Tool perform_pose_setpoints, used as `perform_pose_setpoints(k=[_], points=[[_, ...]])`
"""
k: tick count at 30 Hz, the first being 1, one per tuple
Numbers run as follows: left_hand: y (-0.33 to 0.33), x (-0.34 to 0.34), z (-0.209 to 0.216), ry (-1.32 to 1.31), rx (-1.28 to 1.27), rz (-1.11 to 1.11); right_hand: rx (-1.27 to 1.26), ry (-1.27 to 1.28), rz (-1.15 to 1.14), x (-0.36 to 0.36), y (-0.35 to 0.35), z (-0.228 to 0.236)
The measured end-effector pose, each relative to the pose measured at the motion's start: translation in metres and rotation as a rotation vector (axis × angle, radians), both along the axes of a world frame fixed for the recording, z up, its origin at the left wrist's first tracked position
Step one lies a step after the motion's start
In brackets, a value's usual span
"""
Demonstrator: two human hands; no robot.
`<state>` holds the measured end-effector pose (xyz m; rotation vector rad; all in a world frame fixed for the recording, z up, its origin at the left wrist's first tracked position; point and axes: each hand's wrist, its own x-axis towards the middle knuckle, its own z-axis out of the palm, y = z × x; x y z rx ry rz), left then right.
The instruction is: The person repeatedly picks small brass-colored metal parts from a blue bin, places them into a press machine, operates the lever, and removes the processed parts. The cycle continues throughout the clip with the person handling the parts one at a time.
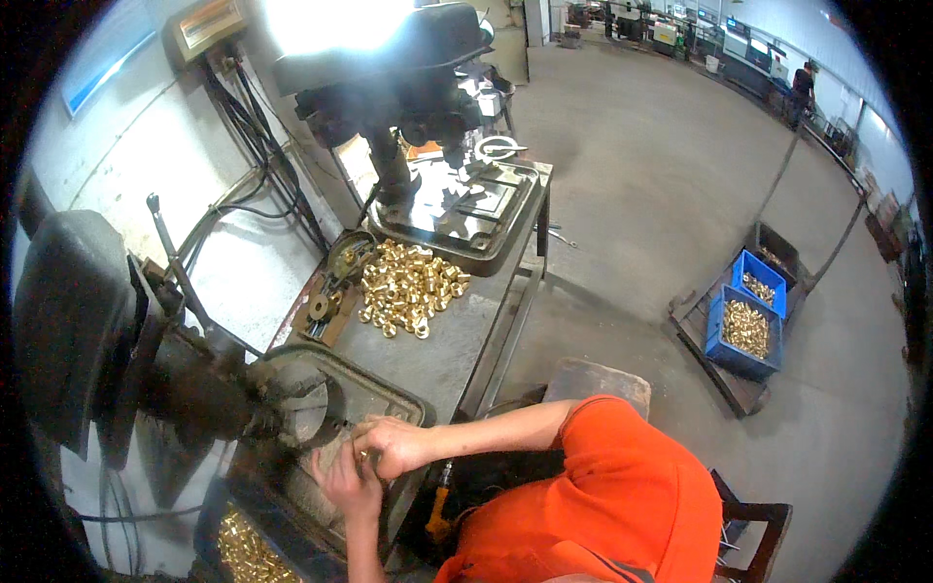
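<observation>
My right hand (396,445) reaches in over the drill press base with its fingers curled closed. A glint of a small brass fitting (363,456) shows at its fingertips, mostly hidden. Close beside it, my left hand (350,483) comes up from the lower edge, fingers stretched and apart, its thumb near the fitting. Both hands are over the near edge of the grey metal base plate (394,394). Above and left of them is the dark drill press head (209,384). A heap of brass fittings (408,287) lies on the bench beyond the plate.
A bin of brass parts (248,549) stands at lower left. A second drill press (389,87) stands farther along the bench (447,340). To the right, a cart (695,340) carries blue crates (746,364) of brass parts. A distant person (803,87) stands near machines.
</observation>
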<state>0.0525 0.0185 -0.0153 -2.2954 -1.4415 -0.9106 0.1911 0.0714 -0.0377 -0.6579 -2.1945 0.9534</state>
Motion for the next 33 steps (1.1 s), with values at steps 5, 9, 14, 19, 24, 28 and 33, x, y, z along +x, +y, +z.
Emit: perform_pose_setpoints(k=[5,9,14,19,24,28,33], points=[[-0.015,-0.008,0.001,0.037,-0.098,0.0,0.083,0.039,0.068,-0.009,-0.001,-0.016],[-0.006,-0.009,-0.006,0.058,-0.094,-0.079,-0.145,0.096,0.182,0.022,0.018,-0.016],[-0.075,-0.061,0.027,-0.296,-0.332,0.245,-0.111,-0.099,-0.075,0.044,0.083,0.004],[-0.131,-0.118,0.046,-0.781,-0.379,0.701,0.329,-0.58,-0.503,0.056,0.225,-0.068],[-0.195,-0.199,0.023,-0.847,-0.28,0.898,0.106,-0.992,-0.372,0.027,0.234,-0.035],[-0.21,-0.239,0.008,-0.836,-0.246,0.917,0.189,-1.029,-0.408,0.016,0.244,-0.05],[-0.179,-0.268,0.003,-0.566,-0.531,0.918,0.427,-0.599,-0.579,0.036,0.22,-0.052]])
